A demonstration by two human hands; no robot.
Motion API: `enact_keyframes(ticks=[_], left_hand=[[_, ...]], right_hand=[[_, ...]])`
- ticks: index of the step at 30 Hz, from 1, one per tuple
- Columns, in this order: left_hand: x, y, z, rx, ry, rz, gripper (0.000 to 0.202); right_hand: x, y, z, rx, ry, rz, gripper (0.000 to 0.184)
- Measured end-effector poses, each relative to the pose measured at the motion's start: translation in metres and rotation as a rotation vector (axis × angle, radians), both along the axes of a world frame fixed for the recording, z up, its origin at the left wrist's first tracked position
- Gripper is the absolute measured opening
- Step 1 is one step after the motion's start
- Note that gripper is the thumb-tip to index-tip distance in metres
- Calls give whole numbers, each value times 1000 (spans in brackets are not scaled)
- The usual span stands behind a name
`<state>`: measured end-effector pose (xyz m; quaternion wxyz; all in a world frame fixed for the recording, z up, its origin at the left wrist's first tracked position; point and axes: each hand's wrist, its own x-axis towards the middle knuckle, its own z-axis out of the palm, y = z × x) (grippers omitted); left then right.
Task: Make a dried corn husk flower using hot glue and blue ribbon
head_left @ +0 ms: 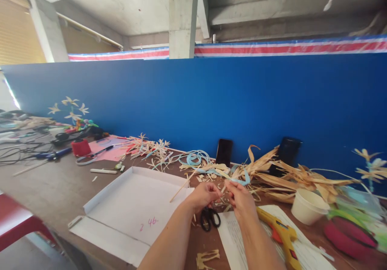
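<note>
My left hand (pixel 207 195) is closed in a pinch over the table, and whatever is between its fingertips is too small to make out. Just to its right, my right hand (pixel 241 197) pinches at a light-blue strip (pixel 242 180), which curls up behind the fingers. A pale yellow husk strip (pixel 222 173) runs toward the same fingertips. Close behind my left hand, a thin wooden stick (pixel 182 189) slants over the edge of the white box lid (pixel 121 201). Black-handled scissors (pixel 210 219) lie below my hands, their blades hidden.
A yellow glue gun (pixel 281 233) rests on printed paper (pixel 234 241). Dried corn husks (pixel 302 177), a paper cup (pixel 310 207) and a pink round container (pixel 349 237) are to the right. Husk flowers (pixel 161 153), a coil of blue strip (pixel 195 157) and a phone (pixel 224 152) stand along the blue partition (pixel 193 100).
</note>
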<state>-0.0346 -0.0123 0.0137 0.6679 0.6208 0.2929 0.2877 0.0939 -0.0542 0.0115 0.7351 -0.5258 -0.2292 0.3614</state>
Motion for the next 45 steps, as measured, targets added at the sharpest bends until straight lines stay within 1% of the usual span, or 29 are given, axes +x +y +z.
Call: enact_keyframes(ticks=[3, 8, 12, 14, 16, 18, 20, 22, 24, 26, 29, 31, 33, 36, 38, 41, 43, 45], left_hand=[[-2, -2, 3, -1, 15, -33, 15], [-6, -3, 6, -8, 27, -109, 16], [-9, 1, 5, -16, 25, -137, 18], [-9, 3, 3, -18, 21, -120, 19], [-7, 6, 1, -24, -2, -60, 18], [-6, 8, -1, -41, -30, 17, 17], [-4, 9, -2, -61, -35, 65, 17], [-3, 9, -2, -68, -35, 67, 17], [-3, 9, -3, -65, -36, 29, 20], [-4, 9, -4, -73, -36, -14, 23], [-5, 8, -5, -101, -15, -52, 28], [-6, 8, -4, -92, 3, -63, 32], [-7, 7, -3, -65, -2, -56, 37], [-7, 6, -2, -17, -36, -5, 42], [-5, 8, -3, 4, -35, 47, 41], [-2, 10, -7, 12, 9, 103, 34], [-2, 11, -9, 23, 34, 108, 28], [-2, 12, -10, 34, 39, 98, 24]], right_hand=[[7, -1, 1, 2, 83, -75, 34], [13, -4, 5, 46, 130, -183, 38], [17, -6, 10, 134, 171, -286, 42], [20, -7, 13, 193, 187, -304, 43], [23, -8, 14, 209, 207, -240, 46], [22, -8, 13, 156, 241, -119, 48], [18, -8, 12, 78, 226, 31, 47], [11, -8, 10, 27, 146, 186, 44], [5, -8, 9, 0, 71, 275, 41], [1, -8, 7, -15, 41, 280, 39], [0, -8, 7, -31, 34, 213, 35], [1, -8, 7, -38, 31, 179, 36], [0, -8, 8, -52, 15, 170, 37], [-3, -8, 8, -86, -37, 173, 39], [-5, -7, 8, -110, -73, 183, 40], [-6, -6, 6, -128, -98, 206, 38], [-4, -5, 4, -112, -90, 169, 35], [-1, -5, 2, -77, -78, 80, 32]])
